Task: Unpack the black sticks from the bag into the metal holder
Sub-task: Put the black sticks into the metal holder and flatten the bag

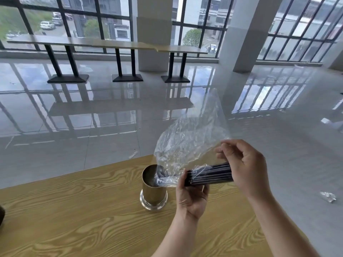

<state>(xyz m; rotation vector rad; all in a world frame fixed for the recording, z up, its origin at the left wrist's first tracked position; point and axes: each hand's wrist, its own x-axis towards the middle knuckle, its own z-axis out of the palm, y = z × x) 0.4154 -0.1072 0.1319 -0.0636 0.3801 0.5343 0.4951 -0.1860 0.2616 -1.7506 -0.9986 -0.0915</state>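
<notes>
Level bundle of thin black sticks (210,174) beside the round shiny metal holder (152,191).
The right hand (246,168) grips its right end; the left hand (191,195) curls round its left end and the crinkled clear plastic bag (187,143), which drapes onto the holder's mouth on the pale wood-grain surface (83,210).

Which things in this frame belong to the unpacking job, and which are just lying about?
Job in hand:
black sticks, gripped by the left hand and right hand
clear bag
metal holder, upright on the wooden table

Lying about:
crumpled scrap on the floor
dark object at the table's left edge
window tables
</notes>
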